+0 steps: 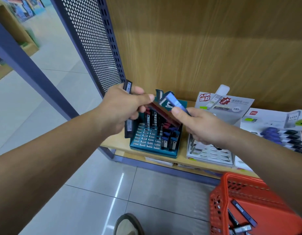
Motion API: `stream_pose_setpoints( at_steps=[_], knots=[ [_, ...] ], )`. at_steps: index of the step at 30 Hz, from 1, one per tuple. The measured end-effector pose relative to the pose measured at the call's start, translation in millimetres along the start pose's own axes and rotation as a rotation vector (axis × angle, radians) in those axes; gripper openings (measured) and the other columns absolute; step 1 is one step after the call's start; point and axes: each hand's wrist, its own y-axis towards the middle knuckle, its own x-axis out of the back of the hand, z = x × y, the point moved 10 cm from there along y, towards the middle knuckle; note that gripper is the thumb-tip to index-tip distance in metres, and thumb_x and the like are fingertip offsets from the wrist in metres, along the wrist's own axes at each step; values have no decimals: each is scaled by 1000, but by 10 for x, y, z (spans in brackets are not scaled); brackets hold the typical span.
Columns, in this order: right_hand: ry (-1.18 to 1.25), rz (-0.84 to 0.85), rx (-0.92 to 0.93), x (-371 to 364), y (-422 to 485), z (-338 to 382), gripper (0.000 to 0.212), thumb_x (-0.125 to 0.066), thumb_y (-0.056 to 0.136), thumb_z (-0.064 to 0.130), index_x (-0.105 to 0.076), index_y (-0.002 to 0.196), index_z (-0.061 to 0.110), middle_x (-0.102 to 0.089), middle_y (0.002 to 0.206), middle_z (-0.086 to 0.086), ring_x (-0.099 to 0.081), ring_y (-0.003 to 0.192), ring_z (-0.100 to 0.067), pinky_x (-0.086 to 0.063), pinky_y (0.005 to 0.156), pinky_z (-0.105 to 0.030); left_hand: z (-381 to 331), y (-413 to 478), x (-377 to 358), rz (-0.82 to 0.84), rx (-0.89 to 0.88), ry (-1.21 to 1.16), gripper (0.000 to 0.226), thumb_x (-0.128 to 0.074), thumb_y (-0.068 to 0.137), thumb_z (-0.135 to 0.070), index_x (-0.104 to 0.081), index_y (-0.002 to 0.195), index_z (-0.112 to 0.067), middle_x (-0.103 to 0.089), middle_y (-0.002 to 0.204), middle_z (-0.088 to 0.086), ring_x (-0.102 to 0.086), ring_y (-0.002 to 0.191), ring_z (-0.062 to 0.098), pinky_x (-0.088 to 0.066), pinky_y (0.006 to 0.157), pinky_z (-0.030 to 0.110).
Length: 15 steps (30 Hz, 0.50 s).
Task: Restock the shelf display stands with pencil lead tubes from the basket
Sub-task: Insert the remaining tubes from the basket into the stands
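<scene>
Head view: right hand point(202, 126) pinched a blue tube point(174, 102), slanted above the teal stand point(153, 152); left hand point(123, 109) gripped more tubes point(129, 126).

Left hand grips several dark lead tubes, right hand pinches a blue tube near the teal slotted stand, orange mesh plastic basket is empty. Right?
Not empty: the head view shows the orange mesh plastic basket holding several dark lead tubes. The rest stands.
</scene>
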Motion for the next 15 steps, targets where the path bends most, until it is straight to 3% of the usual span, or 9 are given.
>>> stream_pose_setpoints(
  at_steps=[2,5,8,12,15],
  knots=[
    [-51,-46,0,77,23,-100,71,-48,93,72,-55,109,3,-36,67,2,-34,44,-7,-30,45,-25,-24,36,161,-5,-55,129,28,-87,81,-15,-68,98,-4,-72,70,10,-52,51,14,-36,40,24],
    [-35,-46,0,68,76,-185,56,-46,99,64,-55,107,9,-40,73,-3,-35,47,-7,-31,45,-23,5,37,149,45,-147,351,22,-88,81,-15,-71,93,-7,-76,73,7,-57,53,17,-41,42,22],
    [23,-19,-9,-10,118,-187,47,-47,100,63,-55,103,17,-41,81,-8,-35,53,-14,-30,43,-26,60,59,41,87,-237,536,18,-86,81,-8,-73,91,-16,-72,78,-2,-63,61,-1,-50,58,13],
    [14,-44,26,-26,178,-116,51,-49,100,60,-54,103,9,-42,76,-6,-35,52,-13,-29,49,-28,186,144,36,103,-258,579,19,-84,83,-6,-74,93,-20,-72,86,-1,-63,66,-4,-50,63,7],
    [25,-66,26,-22,234,-132,35,-48,105,51,-51,94,17,-44,75,-6,-36,52,-13,-29,52,-28,223,185,16,113,-256,548,15,-83,84,-5,-76,91,-16,-73,83,-1,-62,65,-4,-50,64,8]
  ],
)
